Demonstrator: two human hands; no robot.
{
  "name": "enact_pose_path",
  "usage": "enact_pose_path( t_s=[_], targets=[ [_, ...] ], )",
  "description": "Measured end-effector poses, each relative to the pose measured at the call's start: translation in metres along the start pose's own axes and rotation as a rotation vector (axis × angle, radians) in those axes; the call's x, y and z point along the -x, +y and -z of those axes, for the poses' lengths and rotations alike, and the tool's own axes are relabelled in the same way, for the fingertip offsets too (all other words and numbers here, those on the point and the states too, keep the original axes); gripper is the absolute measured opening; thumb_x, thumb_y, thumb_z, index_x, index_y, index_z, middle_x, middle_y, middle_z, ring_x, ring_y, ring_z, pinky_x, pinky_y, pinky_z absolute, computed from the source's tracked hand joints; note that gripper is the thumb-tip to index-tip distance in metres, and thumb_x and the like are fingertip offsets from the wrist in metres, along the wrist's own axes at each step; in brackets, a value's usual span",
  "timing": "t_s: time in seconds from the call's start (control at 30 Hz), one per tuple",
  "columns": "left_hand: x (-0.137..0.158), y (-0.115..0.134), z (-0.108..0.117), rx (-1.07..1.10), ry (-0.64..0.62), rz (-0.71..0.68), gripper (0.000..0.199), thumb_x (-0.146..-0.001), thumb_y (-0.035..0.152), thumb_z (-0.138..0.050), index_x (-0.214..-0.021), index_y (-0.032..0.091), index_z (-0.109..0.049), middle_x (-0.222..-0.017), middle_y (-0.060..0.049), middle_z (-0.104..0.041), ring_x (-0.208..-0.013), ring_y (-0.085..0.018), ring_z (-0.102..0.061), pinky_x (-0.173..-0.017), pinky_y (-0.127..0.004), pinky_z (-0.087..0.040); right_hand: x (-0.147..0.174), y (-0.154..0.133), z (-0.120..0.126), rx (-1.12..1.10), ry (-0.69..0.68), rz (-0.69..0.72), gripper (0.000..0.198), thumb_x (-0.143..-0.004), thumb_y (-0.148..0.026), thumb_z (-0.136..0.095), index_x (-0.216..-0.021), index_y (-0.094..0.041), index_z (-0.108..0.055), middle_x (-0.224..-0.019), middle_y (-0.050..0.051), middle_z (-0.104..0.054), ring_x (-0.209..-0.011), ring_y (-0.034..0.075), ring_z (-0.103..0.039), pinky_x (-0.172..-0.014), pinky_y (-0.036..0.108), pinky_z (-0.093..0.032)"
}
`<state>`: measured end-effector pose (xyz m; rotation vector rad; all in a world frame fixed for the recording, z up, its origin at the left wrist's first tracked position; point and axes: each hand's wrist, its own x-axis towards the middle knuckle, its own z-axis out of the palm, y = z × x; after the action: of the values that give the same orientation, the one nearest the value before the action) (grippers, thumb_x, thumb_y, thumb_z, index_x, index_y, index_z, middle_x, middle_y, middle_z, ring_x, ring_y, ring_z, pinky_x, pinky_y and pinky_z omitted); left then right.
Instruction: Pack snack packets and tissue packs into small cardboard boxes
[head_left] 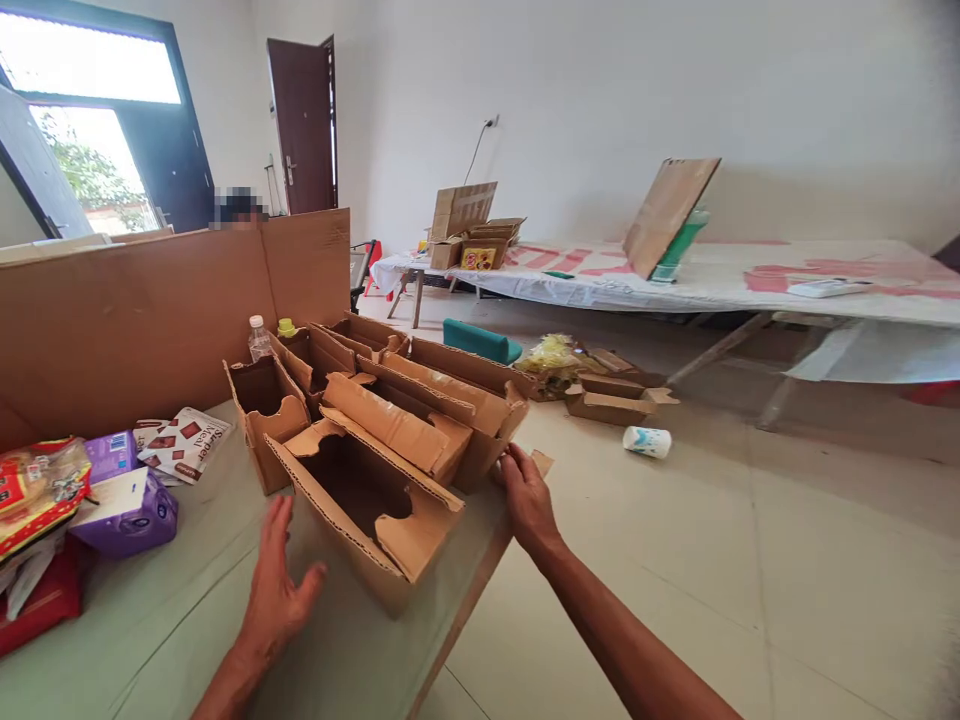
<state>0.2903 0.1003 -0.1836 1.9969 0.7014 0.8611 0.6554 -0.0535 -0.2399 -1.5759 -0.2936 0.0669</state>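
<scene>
Several open cardboard boxes [375, 540] stand packed side by side on the table [217, 600], their torn top edges facing up. My left hand [277, 585] is open just left of the nearest box, fingers apart, with nothing in it. At the right side of the group, my right hand [525, 495] has its fingers closed against the lower corner of a long cardboard box [487, 440]. Its fingertips are partly hidden by that box. A clear bottle [259, 338] and a yellow-green cap [286, 327] show behind the boxes.
Snack packs [45, 490], a purple tissue pack [131, 510] and a brown-white packet [184, 443] lie at left. A tall cardboard panel [165, 320] borders the table's back; a person's head shows behind it. A paper cup [646, 442] and flattened cartons [611, 395] lie on the floor.
</scene>
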Motion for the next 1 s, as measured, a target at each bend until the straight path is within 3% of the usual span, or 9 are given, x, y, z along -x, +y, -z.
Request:
enact_pose_path(
  t_s=[0.07,0.17,0.3,0.47,0.67,0.83,1.0],
  targets=[
    [-0.015,-0.004,0.016,-0.030,0.083,0.038,0.081,-0.086,0.049,-0.063,-0.156,0.028,-0.030,-0.165,-0.016,-0.026,-0.147,-0.041,-0.036,-0.114,-0.063,-0.036,0.002,0.007,0.000,0.023,0.019,0.006,0.077,-0.080,-0.069,-0.053,-0.139,-0.019,-0.058,-0.142,0.015,-0.060,-0.129,0.033,-0.055,-0.113,0.051,-0.040],
    [-0.045,-0.011,0.025,-0.019,0.102,0.063,0.087,-0.087,0.049,-0.064,-0.160,0.026,-0.022,-0.167,-0.017,-0.023,-0.147,-0.041,-0.036,-0.114,-0.064,-0.036,0.005,0.013,-0.001,0.045,0.022,0.028,0.079,-0.081,-0.066,-0.053,-0.142,-0.016,-0.055,-0.140,0.017,-0.060,-0.126,0.034,-0.058,-0.111,0.051,-0.042],
    [-0.077,-0.019,0.000,0.063,0.050,0.034,0.088,-0.086,0.051,-0.063,-0.160,0.024,-0.024,-0.163,-0.017,-0.034,-0.146,-0.037,-0.040,-0.115,-0.057,-0.039,0.008,0.014,-0.001,0.094,0.008,0.083,0.078,-0.083,-0.064,-0.050,-0.143,-0.015,-0.053,-0.139,0.018,-0.061,-0.123,0.033,-0.060,-0.107,0.050,-0.045],
    [-0.096,-0.030,-0.021,0.129,0.024,0.056,0.084,-0.088,0.051,-0.061,-0.159,0.023,-0.026,-0.163,-0.017,-0.034,-0.146,-0.038,-0.040,-0.114,-0.057,-0.041,0.010,0.011,-0.001,0.149,-0.023,0.141,0.073,-0.084,-0.061,-0.050,-0.141,-0.016,-0.055,-0.137,0.017,-0.063,-0.122,0.032,-0.062,-0.104,0.047,-0.048],
    [-0.058,-0.030,-0.009,0.091,-0.067,0.048,0.081,-0.085,0.057,-0.065,-0.154,0.024,-0.037,-0.159,-0.018,-0.040,-0.144,-0.040,-0.041,-0.116,-0.061,-0.036,0.013,0.007,0.000,0.141,-0.019,0.162,0.070,-0.084,-0.058,-0.050,-0.138,-0.014,-0.056,-0.134,0.019,-0.063,-0.118,0.032,-0.063,-0.098,0.048,-0.051],
    [-0.020,-0.013,-0.025,0.062,-0.240,-0.028,0.081,-0.088,0.055,-0.062,-0.156,0.019,-0.034,-0.160,-0.019,-0.039,-0.147,-0.037,-0.039,-0.121,-0.058,-0.031,0.016,0.001,-0.002,0.173,0.021,0.129,0.070,-0.080,-0.058,-0.050,-0.135,-0.015,-0.056,-0.131,0.018,-0.064,-0.118,0.032,-0.064,-0.098,0.048,-0.051],
    [0.009,-0.005,-0.033,-0.005,-0.287,-0.037,0.081,-0.089,0.048,-0.060,-0.158,0.018,-0.032,-0.162,-0.019,-0.036,-0.149,-0.037,-0.036,-0.123,-0.059,-0.029,0.028,-0.002,0.009,0.236,-0.019,0.067,0.079,-0.073,-0.060,-0.050,-0.137,-0.012,-0.053,-0.132,0.022,-0.062,-0.122,0.041,-0.061,-0.102,0.059,-0.046]
  ],
)
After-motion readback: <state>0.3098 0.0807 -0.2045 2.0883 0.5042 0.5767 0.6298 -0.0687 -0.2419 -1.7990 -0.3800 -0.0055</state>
